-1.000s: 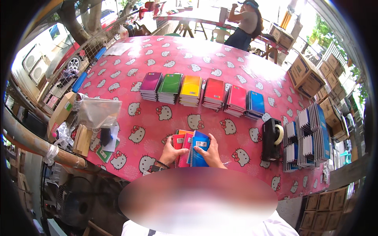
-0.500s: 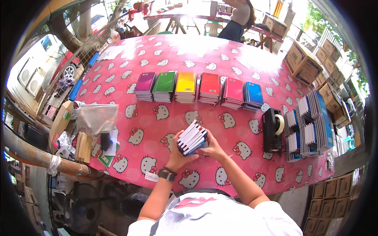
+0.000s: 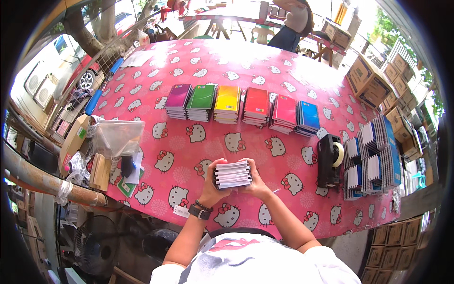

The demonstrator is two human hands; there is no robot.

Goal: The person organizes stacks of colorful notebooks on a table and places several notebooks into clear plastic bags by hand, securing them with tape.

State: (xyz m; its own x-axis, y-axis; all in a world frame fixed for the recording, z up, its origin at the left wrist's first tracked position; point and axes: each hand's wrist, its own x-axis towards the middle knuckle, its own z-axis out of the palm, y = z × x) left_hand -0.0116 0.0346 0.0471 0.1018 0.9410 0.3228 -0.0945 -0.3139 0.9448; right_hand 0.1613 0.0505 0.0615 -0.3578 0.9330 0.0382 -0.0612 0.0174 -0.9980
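Between my two hands is a small stack of notebooks (image 3: 232,174), its white page edges facing up at me. My left hand (image 3: 213,185) grips its left side and my right hand (image 3: 257,181) its right side; the covers are mostly hidden. Beyond the hands, a row of notebook piles crosses the table: purple (image 3: 178,97), green (image 3: 201,98), yellow (image 3: 227,98), red (image 3: 257,102), pinkish red (image 3: 285,108) and blue (image 3: 309,115). More blue spiral notebooks (image 3: 373,156) stand in stacks at the right.
A black tape dispenser (image 3: 327,163) stands right of my hands. Plastic sleeves (image 3: 118,137) and a wooden block (image 3: 100,173) lie at the left on the pink patterned table (image 3: 184,156). Cardboard boxes (image 3: 366,78) sit at the far right. Another person (image 3: 293,23) stands at the back.
The held stack has turned from a slant to nearly level, page edges now facing me. My right hand has shifted to grip its right side. The view has moved slightly.
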